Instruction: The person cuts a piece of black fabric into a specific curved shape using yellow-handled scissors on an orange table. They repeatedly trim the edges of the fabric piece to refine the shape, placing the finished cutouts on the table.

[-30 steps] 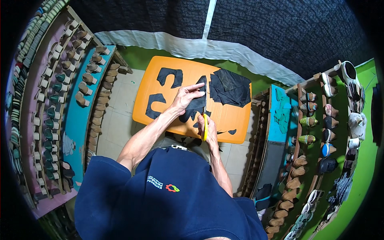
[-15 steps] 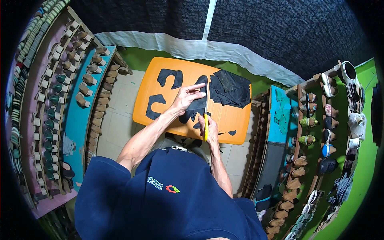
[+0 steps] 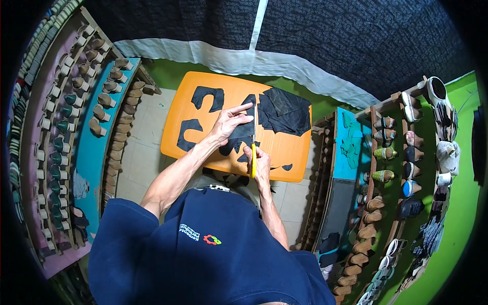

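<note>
Over an orange table (image 3: 175, 124), my right hand (image 3: 262, 163) grips a pair of scissors with yellow handles (image 3: 253, 168). The blades point away from me, along the right edge of a black sheet piece (image 3: 241, 134). My left hand (image 3: 226, 125) holds that piece, its index and middle fingers stretched toward the blades; part of the piece is hidden beneath the hand. Left of my hands lie two black U-shaped cut pieces (image 3: 216, 99), one farther and one nearer. A stack of black sheets (image 3: 285, 113) lies right of the blades.
Small black scraps (image 3: 287, 167) lie at the table's near right. Racks of brown shoe lasts (image 3: 116, 147) and heeled shoe forms (image 3: 61, 175) stand left. To the right are a turquoise-topped shelf (image 3: 347, 137) and racks with shoes (image 3: 386, 153). A dark patterned curtain (image 3: 325, 46) hangs behind.
The whole view has shifted slightly, so the table appears farther left. My right thumb shows more beside the yellow handles; both hands stay at about the same place over the table.
</note>
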The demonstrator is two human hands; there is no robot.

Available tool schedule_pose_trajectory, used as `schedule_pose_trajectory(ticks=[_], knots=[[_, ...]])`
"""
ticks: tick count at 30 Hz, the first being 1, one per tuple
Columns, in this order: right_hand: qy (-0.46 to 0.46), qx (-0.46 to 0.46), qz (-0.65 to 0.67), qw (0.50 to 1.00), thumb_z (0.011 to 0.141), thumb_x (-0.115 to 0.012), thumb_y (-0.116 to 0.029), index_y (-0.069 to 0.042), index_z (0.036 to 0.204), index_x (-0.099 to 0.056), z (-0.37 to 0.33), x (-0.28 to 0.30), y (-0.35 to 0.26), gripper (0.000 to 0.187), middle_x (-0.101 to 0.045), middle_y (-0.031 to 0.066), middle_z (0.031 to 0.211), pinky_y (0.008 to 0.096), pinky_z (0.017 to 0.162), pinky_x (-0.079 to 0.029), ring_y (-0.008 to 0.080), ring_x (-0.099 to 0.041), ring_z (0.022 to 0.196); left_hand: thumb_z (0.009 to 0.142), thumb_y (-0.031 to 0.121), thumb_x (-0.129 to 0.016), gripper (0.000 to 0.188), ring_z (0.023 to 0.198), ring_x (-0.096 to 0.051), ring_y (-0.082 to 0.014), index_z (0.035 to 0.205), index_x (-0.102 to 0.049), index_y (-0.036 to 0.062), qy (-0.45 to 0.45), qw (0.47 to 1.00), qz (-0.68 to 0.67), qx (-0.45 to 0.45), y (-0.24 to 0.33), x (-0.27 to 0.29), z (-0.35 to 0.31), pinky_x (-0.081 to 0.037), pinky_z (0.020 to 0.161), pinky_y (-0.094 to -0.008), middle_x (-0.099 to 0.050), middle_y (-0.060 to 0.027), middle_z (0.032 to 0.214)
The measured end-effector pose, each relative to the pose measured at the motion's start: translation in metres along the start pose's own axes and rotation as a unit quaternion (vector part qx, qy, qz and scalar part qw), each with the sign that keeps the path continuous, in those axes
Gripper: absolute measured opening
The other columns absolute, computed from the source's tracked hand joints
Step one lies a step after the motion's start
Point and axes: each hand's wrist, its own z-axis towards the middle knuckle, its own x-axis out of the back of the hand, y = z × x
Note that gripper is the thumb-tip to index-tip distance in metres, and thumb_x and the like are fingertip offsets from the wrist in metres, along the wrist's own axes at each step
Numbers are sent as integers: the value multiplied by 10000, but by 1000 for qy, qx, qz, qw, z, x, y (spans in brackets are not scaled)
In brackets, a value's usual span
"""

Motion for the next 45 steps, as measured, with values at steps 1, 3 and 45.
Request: schedule_pose_trajectory(ticks=[1,3,45], knots=[[-4,-5,-2,1000,837,-800,-479,-53,764,-614,0,0,0,471,-491,-36,566,259,466,-363,53,-428,498,847,58,-767,517,832,-611,-46,1341,-619,24,-4,1000,-6,7,0,1,-1,-510,798,-206,-624,34,900],[-10,2,-29,1000,857,-765,-508,-39,823,-635,0,1,-5,488,-506,-16,576,265,479,-392,67,-462,496,856,45,-754,531,828,-630,-53,1363,-596,17,-12,1000,-17,18,-1,-1,-2,-526,782,-211,-620,30,902],[-4,10,8,1000,878,-720,-567,-42,798,-625,12,2,5,539,-499,-10,537,269,428,-364,83,-473,437,885,3,-714,623,796,-607,-29,1461,-478,16,-54,996,-63,38,-19,-7,-19,-529,784,-200,-604,57,839]])
